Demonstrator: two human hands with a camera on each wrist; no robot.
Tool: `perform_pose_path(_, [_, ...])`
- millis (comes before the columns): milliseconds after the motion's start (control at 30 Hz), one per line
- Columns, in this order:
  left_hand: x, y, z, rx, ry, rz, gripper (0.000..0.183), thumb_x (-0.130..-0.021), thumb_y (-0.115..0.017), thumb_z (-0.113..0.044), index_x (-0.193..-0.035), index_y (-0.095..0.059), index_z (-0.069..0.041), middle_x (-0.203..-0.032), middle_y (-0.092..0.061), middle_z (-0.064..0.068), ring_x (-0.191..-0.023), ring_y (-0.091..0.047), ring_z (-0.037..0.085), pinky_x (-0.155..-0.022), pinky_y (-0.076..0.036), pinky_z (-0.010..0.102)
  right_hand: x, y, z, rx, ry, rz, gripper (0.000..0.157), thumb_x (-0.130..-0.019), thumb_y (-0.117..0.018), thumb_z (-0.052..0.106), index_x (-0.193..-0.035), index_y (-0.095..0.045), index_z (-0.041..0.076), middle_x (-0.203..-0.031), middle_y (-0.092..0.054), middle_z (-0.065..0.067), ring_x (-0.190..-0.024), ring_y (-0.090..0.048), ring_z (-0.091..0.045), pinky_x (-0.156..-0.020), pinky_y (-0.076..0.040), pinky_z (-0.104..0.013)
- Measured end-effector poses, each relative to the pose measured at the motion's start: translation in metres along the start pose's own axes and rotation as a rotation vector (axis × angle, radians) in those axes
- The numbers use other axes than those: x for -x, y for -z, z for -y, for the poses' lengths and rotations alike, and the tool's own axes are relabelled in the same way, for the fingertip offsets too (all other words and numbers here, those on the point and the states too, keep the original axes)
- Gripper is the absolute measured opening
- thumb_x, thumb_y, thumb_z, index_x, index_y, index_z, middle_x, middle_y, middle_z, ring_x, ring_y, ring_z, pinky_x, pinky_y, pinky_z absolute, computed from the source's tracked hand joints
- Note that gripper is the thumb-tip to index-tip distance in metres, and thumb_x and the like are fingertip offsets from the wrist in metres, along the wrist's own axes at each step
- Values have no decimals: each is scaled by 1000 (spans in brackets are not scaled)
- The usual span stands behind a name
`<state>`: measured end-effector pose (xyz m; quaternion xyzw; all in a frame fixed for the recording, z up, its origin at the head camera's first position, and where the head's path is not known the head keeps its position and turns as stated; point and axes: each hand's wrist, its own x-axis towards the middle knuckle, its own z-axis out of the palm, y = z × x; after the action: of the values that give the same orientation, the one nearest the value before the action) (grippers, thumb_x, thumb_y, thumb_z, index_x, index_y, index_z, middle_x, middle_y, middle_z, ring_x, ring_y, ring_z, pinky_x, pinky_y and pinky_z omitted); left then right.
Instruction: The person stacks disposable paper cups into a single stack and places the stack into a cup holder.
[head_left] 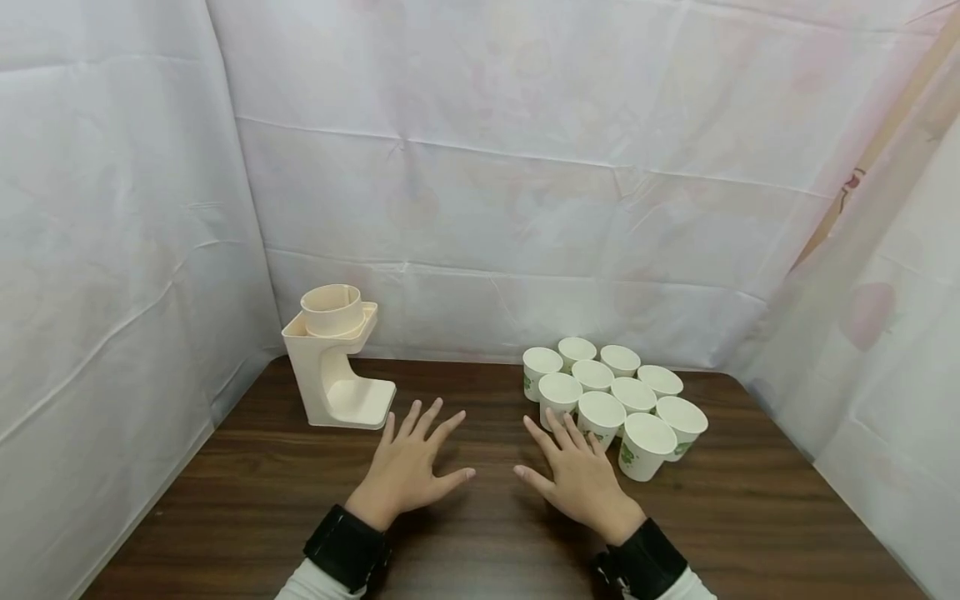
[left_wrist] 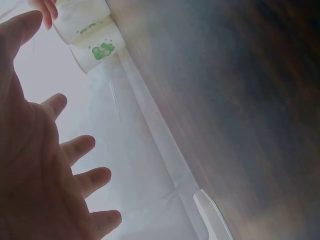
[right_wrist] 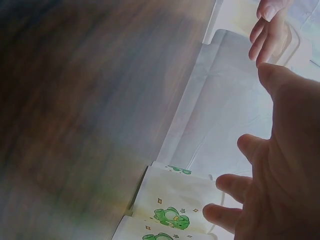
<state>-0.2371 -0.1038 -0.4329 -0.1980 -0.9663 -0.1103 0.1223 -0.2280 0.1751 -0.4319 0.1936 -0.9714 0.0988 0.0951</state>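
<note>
My left hand [head_left: 407,467] is held palm down over the table with its fingers spread, and nothing is in it. Just beyond it stands a cream plastic cup dispenser [head_left: 315,375] with a round tube [head_left: 332,310] on top and a flat foot. My right hand [head_left: 581,479], also spread and holding nothing, hovers at the near left side of a group of white paper cups [head_left: 648,442]. Its fingertips overlap the front cups in the head view. Green cartoon prints show on the cups [right_wrist: 175,200] in the right wrist view. The cups stand upright, mouths up, close together in rows.
The dark wood-grain table [head_left: 480,533] runs up to a white cloth backdrop [head_left: 480,208] at the back, with more cloth at both sides. A black band [head_left: 347,546] circles each wrist. A wooden pole [head_left: 877,158] slants along the right side cloth.
</note>
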Motion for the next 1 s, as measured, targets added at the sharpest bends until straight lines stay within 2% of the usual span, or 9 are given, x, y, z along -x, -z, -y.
perform_pose_path(200, [-2, 1, 1, 0, 1, -14, 79, -87, -58, -73, -154, -39, -36, -161, -32, 9, -147, -23, 40, -111, -15, 69, -4, 2, 0, 8, 24, -27, 73, -97, -48, 65, -157, -35, 26, -161, -28, -15, -146, -25, -41, -107, -26, -69])
perform_pose_path(467, [1, -2, 2, 22, 16, 22, 80, -87, -57, -73, -154, -38, -35, -161, -31, 9, -147, -23, 40, -111, -14, 69, -2, -1, -1, 7, 18, -9, 73, -98, -46, 66, -157, -35, 26, -161, -28, -15, -146, -26, -41, -107, -25, -69])
perform_pose_path(667, [0, -1, 3, 28, 12, 4, 80, -87, -58, -73, -154, -39, -34, -160, -33, 10, -147, -24, 40, -111, -15, 69, -2, -2, 0, 1, 14, -14, 72, -98, -45, 66, -157, -35, 26, -161, -28, -15, -146, -26, -40, -107, -26, -69])
perform_pose_path(867, [-2, 5, 10, 26, 24, 4, 82, -86, -55, -76, -155, -38, -34, -160, -33, 9, -146, -24, 41, -111, -18, 67, -2, -1, 1, -13, 24, -27, 71, -98, -47, 64, -156, -37, 25, -160, -31, -15, -145, -28, -40, -105, -28, -70])
perform_pose_path(1000, [-2, 13, 20, 55, 39, 0, 82, -87, -53, -76, -156, -36, -33, -160, -32, 11, -147, -22, 42, -111, -16, 68, -1, -1, 2, -24, 28, -31, 70, -99, -47, 64, -156, -38, 25, -159, -32, -15, -145, -28, -40, -105, -29, -69])
